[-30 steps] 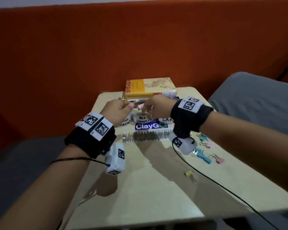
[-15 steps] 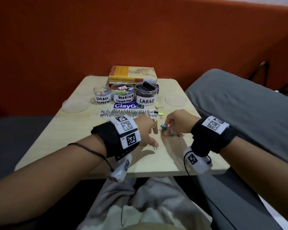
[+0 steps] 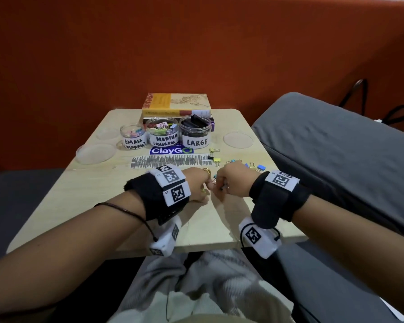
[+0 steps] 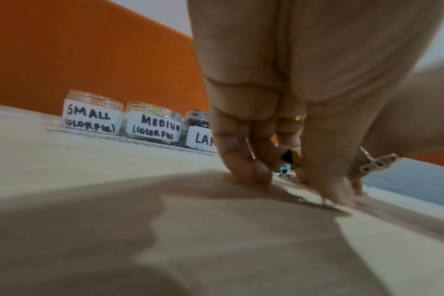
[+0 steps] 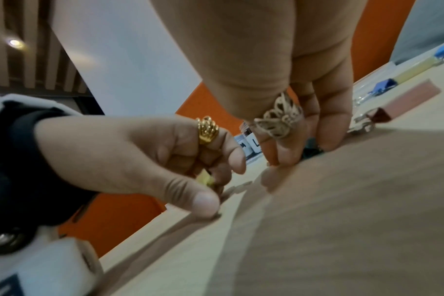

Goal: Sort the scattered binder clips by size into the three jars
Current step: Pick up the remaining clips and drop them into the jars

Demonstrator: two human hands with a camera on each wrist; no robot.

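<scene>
Three labelled jars stand in a row at the back of the table: SMALL, MEDIUM and LARGE. Loose binder clips lie to the right, yellow ones and blue ones. My left hand is fingertips-down on the table. It pinches a yellow clip. Right beside it, my right hand is curled over a dark teal clip and pinches it against the tabletop.
A book lies behind the jars. Clear lids sit to either side, and a ClayGo sticker in front. A grey cushion borders the table's right edge. A pink clip lies near my right fingers.
Both hands have come back from above the jars to the near middle of the table. They have closed in on each other and lowered their fingertips onto the clips.
</scene>
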